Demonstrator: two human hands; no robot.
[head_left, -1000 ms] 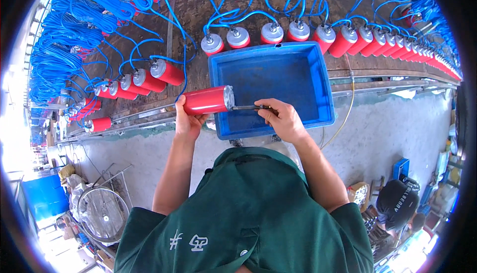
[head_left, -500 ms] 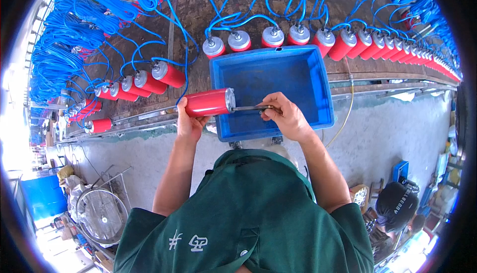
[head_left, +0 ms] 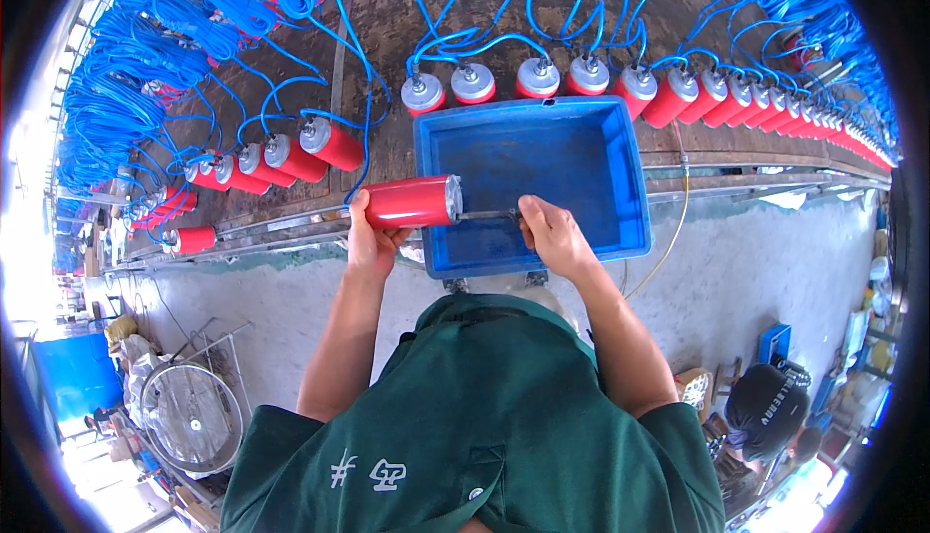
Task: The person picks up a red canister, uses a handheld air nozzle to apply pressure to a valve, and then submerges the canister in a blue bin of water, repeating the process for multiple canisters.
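My left hand (head_left: 372,244) is closed round a red cylinder (head_left: 405,203) with a silvery end cap, held lying on its side over the left edge of a blue plastic tub (head_left: 639,184). A blue cord runs off the cylinder's left end. A thin dark rod-shaped tool (head_left: 487,215) reaches straight to the capped end, above the tub's inside. Its far end is gripped by the closed fingers of my right hand (head_left: 556,235). Whether the tool's tip sits in the cap or only touches it is too small to tell.
Behind the tub, a row of red cylinders (head_left: 669,97) with blue hoses stands along the dark bench (head_left: 387,150). More cylinders (head_left: 334,143) lie to the left, near heaped coils of blue hose (head_left: 111,116). A yellowish hose (head_left: 684,203) hangs from the bench's edge. Another person (head_left: 765,412) is at lower right.
My right hand has shifted its grip on the tool's end, its fingers turned and more curled in. The cylinder stays in my left hand almost unmoved. The whole view has shifted slightly.
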